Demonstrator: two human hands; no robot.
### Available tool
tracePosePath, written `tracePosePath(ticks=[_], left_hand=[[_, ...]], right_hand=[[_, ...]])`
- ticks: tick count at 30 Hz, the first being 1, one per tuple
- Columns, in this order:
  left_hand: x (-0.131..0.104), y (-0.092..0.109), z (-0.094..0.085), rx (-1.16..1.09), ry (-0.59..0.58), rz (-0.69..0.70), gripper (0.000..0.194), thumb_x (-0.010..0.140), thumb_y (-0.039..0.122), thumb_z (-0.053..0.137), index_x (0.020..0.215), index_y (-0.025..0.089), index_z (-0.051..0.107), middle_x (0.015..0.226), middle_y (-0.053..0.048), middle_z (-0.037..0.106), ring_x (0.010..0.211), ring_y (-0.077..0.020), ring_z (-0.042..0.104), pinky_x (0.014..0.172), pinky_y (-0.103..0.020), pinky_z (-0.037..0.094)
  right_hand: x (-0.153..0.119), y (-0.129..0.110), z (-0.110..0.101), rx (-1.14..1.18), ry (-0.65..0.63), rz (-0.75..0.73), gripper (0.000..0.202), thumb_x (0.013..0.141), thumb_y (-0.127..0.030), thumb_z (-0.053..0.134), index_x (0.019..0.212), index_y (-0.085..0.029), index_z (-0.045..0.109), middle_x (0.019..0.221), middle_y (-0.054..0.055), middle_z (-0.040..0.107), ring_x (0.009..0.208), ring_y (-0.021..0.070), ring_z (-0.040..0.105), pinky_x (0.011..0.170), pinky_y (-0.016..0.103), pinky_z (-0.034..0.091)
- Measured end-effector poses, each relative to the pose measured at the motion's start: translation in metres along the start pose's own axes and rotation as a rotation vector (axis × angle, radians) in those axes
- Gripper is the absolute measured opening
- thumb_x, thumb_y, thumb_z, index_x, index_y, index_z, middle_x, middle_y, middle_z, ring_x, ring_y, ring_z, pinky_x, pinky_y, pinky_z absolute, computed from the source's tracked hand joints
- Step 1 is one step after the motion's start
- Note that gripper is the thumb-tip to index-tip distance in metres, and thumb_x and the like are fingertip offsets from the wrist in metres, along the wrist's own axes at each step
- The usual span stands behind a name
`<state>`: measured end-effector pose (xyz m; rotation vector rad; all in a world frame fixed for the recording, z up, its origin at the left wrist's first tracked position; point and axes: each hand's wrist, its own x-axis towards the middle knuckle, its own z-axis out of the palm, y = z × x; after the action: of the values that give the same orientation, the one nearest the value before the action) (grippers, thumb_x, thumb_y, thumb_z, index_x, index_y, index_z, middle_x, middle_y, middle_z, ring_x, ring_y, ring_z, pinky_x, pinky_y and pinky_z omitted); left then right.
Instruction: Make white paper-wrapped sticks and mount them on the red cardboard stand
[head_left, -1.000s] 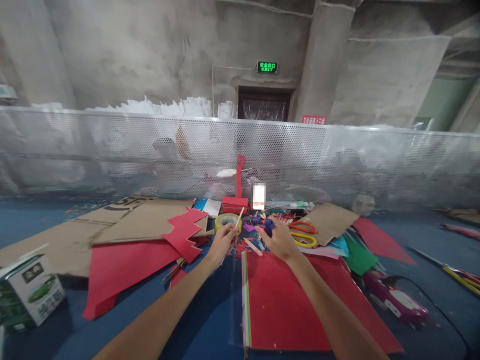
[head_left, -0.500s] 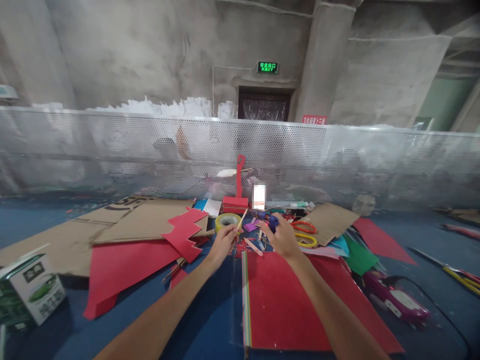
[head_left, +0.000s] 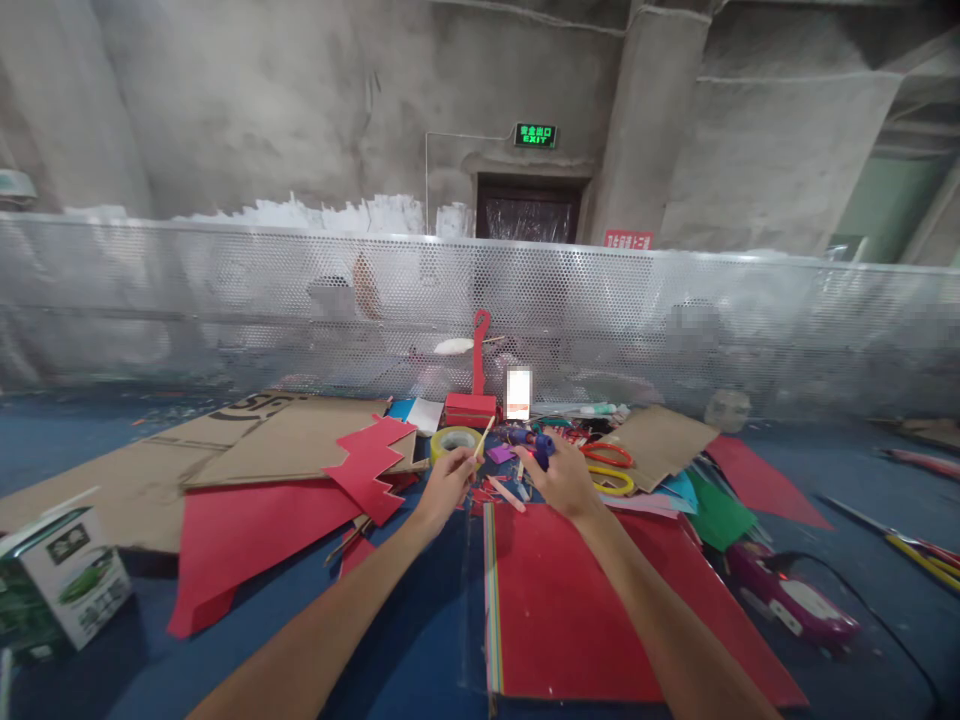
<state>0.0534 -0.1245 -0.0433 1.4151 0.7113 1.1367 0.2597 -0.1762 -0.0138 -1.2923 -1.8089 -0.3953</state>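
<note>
My left hand (head_left: 448,484) pinches a thin pale wooden stick (head_left: 486,438) that points up and away, its tip free. Wrapped in my right hand (head_left: 561,478) is a blue glue gun (head_left: 538,443), its nozzle turned left toward the stick; a small red light glows on it. The stick and the gun look apart. Just behind my left hand lies a roll of yellow tape (head_left: 456,438). Red paper scraps (head_left: 491,492) and a pink strip (head_left: 508,494) lie between the hands. Beyond them stands a red paper piece with a hooked upright (head_left: 478,360).
A stack of red sheets (head_left: 577,610) lies under my right forearm. Cardboard (head_left: 277,440) and zigzag-cut red paper (head_left: 367,465) are at left, near a green-and-white carton (head_left: 75,585). Scissors with yellow handles (head_left: 611,482) and a purple device (head_left: 799,605) with a cord are at right.
My right hand has shifted slightly left and tilted, bringing the glue gun a little closer to the stick. My left hand has hardly moved.
</note>
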Motion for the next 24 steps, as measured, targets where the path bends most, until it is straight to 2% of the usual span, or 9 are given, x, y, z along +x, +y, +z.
tracePosePath(ticks=[9,13,19,24], left_hand=[[-0.0009,0.0021,-0.0007,0.012,0.038,-0.005,0.029,0.078,0.043,0.068,0.082,0.016,0.059,0.058,0.005,0.046,0.036,-0.0024,0.028,0.037,-0.017,0.014],[-0.0007,0.0038,0.0003,0.048,0.058,0.008,0.032,0.077,0.044,0.069,0.077,0.016,0.054,0.057,0.006,0.047,0.036,-0.0029,0.029,0.037,-0.017,0.017],[0.0000,0.0029,-0.0001,0.113,0.089,0.062,0.034,0.078,0.043,0.069,0.070,0.018,0.047,0.051,0.009,0.037,0.037,-0.0039,0.029,0.039,-0.018,0.019],[-0.0003,0.0031,-0.0023,0.086,0.094,0.061,0.029,0.081,0.042,0.067,0.073,0.017,0.054,0.048,0.008,0.035,0.037,-0.0049,0.029,0.040,-0.019,0.018]], right_hand=[[-0.0006,-0.0090,-0.0015,0.018,-0.049,-0.030,0.026,0.094,-0.041,0.052,0.090,-0.020,0.066,0.085,0.007,0.069,0.083,0.0223,0.066,0.075,0.030,0.048],[-0.0004,-0.0079,-0.0001,0.002,-0.010,-0.012,0.026,0.094,-0.042,0.053,0.092,-0.020,0.066,0.087,0.008,0.068,0.085,0.0228,0.066,0.074,0.030,0.048],[0.0005,-0.0042,0.0002,-0.031,0.004,-0.029,0.025,0.095,-0.040,0.050,0.095,-0.021,0.066,0.091,0.008,0.068,0.088,0.0228,0.065,0.074,0.030,0.047],[-0.0003,-0.0091,-0.0004,0.000,-0.020,-0.035,0.024,0.094,-0.040,0.052,0.092,-0.020,0.066,0.087,0.008,0.069,0.085,0.0225,0.066,0.074,0.029,0.048]])
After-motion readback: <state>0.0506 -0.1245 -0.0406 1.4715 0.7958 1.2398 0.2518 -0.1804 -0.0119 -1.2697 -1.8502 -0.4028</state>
